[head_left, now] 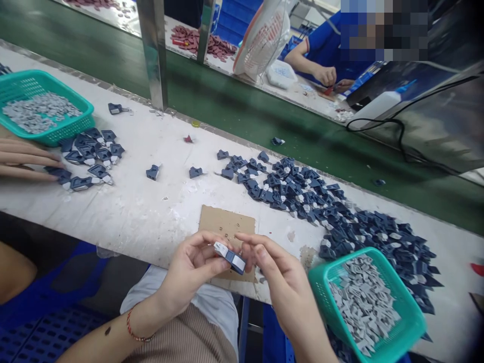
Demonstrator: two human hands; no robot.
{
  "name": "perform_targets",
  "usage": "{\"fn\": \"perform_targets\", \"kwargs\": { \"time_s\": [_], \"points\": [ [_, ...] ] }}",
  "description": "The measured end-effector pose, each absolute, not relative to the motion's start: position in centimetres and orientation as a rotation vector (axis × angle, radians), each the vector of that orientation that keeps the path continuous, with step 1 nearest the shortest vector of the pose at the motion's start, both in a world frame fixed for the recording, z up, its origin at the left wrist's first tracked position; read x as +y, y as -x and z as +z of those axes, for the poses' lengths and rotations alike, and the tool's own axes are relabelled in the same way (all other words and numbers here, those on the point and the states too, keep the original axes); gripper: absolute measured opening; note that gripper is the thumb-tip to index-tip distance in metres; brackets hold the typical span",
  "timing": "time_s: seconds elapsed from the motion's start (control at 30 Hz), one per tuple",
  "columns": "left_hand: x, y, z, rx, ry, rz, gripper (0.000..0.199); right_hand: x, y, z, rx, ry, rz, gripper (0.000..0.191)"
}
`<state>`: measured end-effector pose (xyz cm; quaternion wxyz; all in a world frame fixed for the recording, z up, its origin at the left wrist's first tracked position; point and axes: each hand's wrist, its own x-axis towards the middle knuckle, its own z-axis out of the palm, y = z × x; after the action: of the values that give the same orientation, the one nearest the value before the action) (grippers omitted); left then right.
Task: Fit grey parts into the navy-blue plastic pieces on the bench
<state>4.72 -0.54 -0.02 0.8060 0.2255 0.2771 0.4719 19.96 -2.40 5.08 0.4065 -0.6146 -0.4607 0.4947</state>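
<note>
My left hand (196,259) is closed on a small navy-blue plastic part (235,262) with light-grey pieces on it, held between thumb and fingers. The part is tilted above a brown cardboard piece (215,220) lying at the table's front edge. Close to the part's right end is my right hand (278,264), its index finger stretched out and its thumb apart from it. No object shows between those fingers, though some fingertips are partly hidden behind the thumb. A few tiny bits are scattered on the cardboard.
Many navy parts (298,186) are heaped to the right. A green basket (410,322) of grey pieces stands front right, another green basket (85,121) far left. A co-worker's hand (26,160) touches parts at left. A green belt (212,91) runs behind, near a metal post (153,55).
</note>
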Motion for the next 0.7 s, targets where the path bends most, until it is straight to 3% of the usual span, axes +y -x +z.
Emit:
{"fn": "perform_targets", "kwargs": {
  "time_s": [0.33, 0.53, 0.7],
  "points": [
    [-1.2, -5.7, -0.2, 0.692, -0.395, 0.975, 0.021, -2.7, -18.6, 2.5, -1.338, 1.595, 1.059, 0.030],
    [0.3, -4.5, -0.4, 0.800, -0.521, 0.939, 0.029, -3.2, -19.1, 1.7, -0.870, 1.512, 1.388, 0.056],
    [4.2, 1.3, -1.3, 1.285, -0.838, 1.105, 0.039, -5.6, -24.6, 1.8, -1.030, 1.779, 0.891, 0.037]
  ]
}}
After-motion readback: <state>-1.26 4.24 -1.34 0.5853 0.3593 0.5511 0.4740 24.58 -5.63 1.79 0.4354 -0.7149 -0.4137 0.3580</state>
